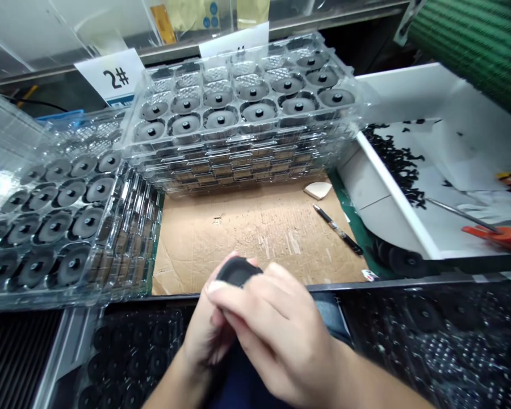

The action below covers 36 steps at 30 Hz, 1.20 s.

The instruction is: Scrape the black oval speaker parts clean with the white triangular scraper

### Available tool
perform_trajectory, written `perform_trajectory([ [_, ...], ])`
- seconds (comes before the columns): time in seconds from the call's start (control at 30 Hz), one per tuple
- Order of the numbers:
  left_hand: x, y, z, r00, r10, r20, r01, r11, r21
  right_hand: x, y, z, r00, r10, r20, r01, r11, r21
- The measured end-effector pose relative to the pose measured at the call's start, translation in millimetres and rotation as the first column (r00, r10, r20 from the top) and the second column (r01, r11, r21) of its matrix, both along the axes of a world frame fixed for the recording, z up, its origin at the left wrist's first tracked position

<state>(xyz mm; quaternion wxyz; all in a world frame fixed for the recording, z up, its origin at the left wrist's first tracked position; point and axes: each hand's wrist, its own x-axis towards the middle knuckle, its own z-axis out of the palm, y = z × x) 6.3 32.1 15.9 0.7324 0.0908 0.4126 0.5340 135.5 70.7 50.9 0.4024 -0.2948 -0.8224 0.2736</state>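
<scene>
Right now the black rounded part (238, 271) sits at the far edge of the two hands, with only its curved top showing; the rest is hidden, so its full shape and long axis cannot be told. It lies forward of the palms, toward the cardboard sheet (255, 238), and appears closer to the left hand (202, 324), which curls up behind it. The right hand (276, 335) crosses in from the near right, its fingers (247, 301) lying along the part's near side. Together the hands are pressed closed around the part, not spread, though the exact grip is hidden. Ahead on the bench, stacked clear plastic trays (332, 74) hold black discs with centre pins (253, 112), and a second stack of trays (68, 295) stands to the left. A black-and-silver pen (338, 230) lies on the cardboard, right of the hands, near a white wedge (318, 190). Further right, a white bin (392, 193) holds small black pieces and an orange-handled tool (494, 237).
</scene>
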Motion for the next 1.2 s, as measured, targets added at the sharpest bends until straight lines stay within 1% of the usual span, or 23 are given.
perform_trajectory([
  [0.07,-1.8,1.4,0.0,0.999,0.016,0.047,-0.018,0.999,0.045,12.3,-2.3,-3.4,0.997,0.083,0.011,-0.081,0.992,-0.098],
  [0.1,-2.7,2.0,-0.8,0.997,0.019,0.073,-0.024,0.998,0.061,19.7,-3.6,-6.7,0.996,0.089,0.014,-0.085,0.982,-0.169],
  [0.17,-3.5,3.2,-2.8,0.993,0.011,0.117,-0.019,0.997,0.072,33.4,-6.9,-16.8,1.000,0.000,0.003,0.001,0.947,-0.321],
  [0.27,-2.2,4.7,-4.3,0.984,-0.006,0.176,-0.006,0.997,0.071,44.1,-13.7,-38.0,0.971,-0.226,-0.071,0.163,0.855,-0.493],
  [0.3,-1.6,5.1,-4.0,0.982,-0.008,0.186,-0.004,0.998,0.066,45.1,-16.0,-45.2,0.955,-0.282,-0.090,0.192,0.823,-0.534],
  [0.37,-1.0,5.2,-2.9,0.982,-0.010,0.189,0.000,0.999,0.052,45.7,-19.3,-56.3,0.936,-0.342,-0.088,0.226,0.773,-0.593],
  [0.43,-0.7,4.5,-1.7,0.984,-0.008,0.180,0.000,0.999,0.044,45.5,-19.9,-58.5,0.927,-0.373,-0.043,0.273,0.747,-0.606],
  [0.5,0.3,2.7,-1.4,0.986,-0.012,0.164,0.003,0.999,0.052,43.8,-18.2,-49.5,0.918,-0.397,-0.008,0.324,0.762,-0.561],
  [0.57,1.8,0.1,-2.9,0.990,-0.003,0.143,-0.005,0.998,0.057,37.7,-15.5,-32.4,0.924,-0.383,-0.020,0.334,0.829,-0.449],
  [0.63,2.5,-2.8,-6.4,0.995,0.013,0.100,-0.017,0.999,0.044,26.5,-13.2,-14.3,0.960,-0.277,-0.028,0.259,0.924,-0.280],
  [0.67,2.0,-4.1,-8.7,0.997,0.009,0.080,-0.012,0.999,0.038,20.0,-12.4,-7.2,0.977,-0.213,-0.023,0.205,0.960,-0.193],
  [0.7,0.9,-5.2,-11.1,0.998,-0.001,0.064,-0.002,0.999,0.037,13.8,-11.8,-1.9,0.989,-0.150,-0.005,0.149,0.981,-0.128],
  [0.73,-0.8,-6.1,-13.6,0.999,-0.007,0.046,0.005,0.999,0.036,8.3,-11.1,1.6,0.996,-0.090,0.026,0.092,0.991,-0.101],
  [0.77,-2.8,-6.7,-15.8,1.000,-0.007,0.031,0.005,0.999,0.038,3.8,-10.2,3.3,0.998,-0.032,0.061,0.039,0.992,-0.118],
  [0.83,-6.0,-7.1,-18.9,1.000,0.014,0.001,-0.014,0.999,0.030,-2.5,-7.3,3.3,0.990,0.075,0.120,-0.049,0.976,-0.212],
  [0.87,-6.7,-7.1,-19.5,0.999,0.030,-0.021,-0.029,0.999,0.027,-5.1,-5.5,2.3,0.985,0.103,0.141,-0.066,0.966,-0.250],
  [0.9,-6.7,-6.9,-19.5,0.998,0.035,-0.043,-0.034,0.999,0.028,-7.6,-3.6,1.0,0.986,0.083,0.142,-0.045,0.967,-0.251],
  [1.0,-5.5,-5.3,-15.8,0.997,-0.029,-0.076,0.031,0.999,0.019,-12.6,-1.0,-2.2,0.990,-0.122,0.069,0.128,0.988,-0.084],
  [1.03,-5.7,-4.6,-13.9,0.996,-0.055,-0.068,0.056,0.998,0.012,-11.8,-1.9,-2.5,0.991,-0.131,0.037,0.133,0.990,-0.050],
  [1.07,-6.4,-4.0,-12.0,0.996,-0.071,-0.050,0.072,0.997,0.007,-8.9,-3.5,-2.3,0.995,-0.093,0.024,0.094,0.994,-0.053],
  [1.13,-8.4,-3.4,-9.1,0.998,-0.067,-0.009,0.067,0.998,0.003,2.1,-8.1,-0.5,0.997,0.052,0.053,-0.044,0.987,-0.155],
  [1.17,-9.1,-3.4,-8.1,0.998,-0.054,0.009,0.054,0.999,0.005,8.8,-10.3,1.1,0.993,0.085,0.084,-0.065,0.973,-0.221],
  [1.2,-9.1,-3.5,-7.4,0.999,-0.041,0.022,0.041,0.999,0.004,14.9,-11.8,2.9,0.989,0.074,0.126,-0.038,0.964,-0.264],
])
